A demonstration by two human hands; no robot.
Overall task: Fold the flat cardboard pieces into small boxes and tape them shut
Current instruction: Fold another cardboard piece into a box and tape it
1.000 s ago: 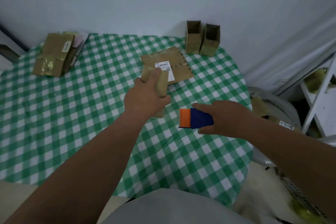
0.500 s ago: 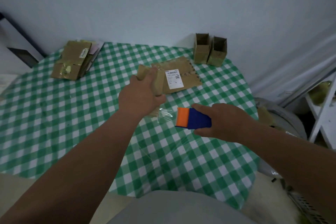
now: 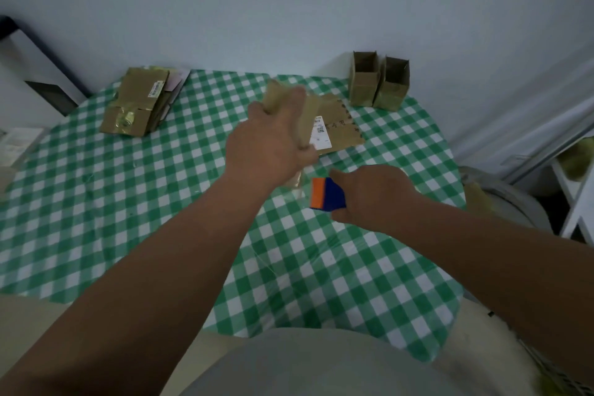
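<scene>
My left hand grips a small brown cardboard box above the middle of the green checked table; most of the box is hidden by the hand and blurred. Close on its right, my right hand holds a blue and orange tape dispenser, with a strip of clear tape running from it up to the box. Behind the box a flat cardboard piece with a white label lies on the table.
Two small open boxes stand upright at the table's back right edge by the wall. A stack of flat cardboard pieces lies at the back left. A grey bin and a white shelf stand to the right of the table.
My left hand has lifted the box up and away from me. The tape dispenser stayed close below it, with tape stretching between them. The view tilted upward.
</scene>
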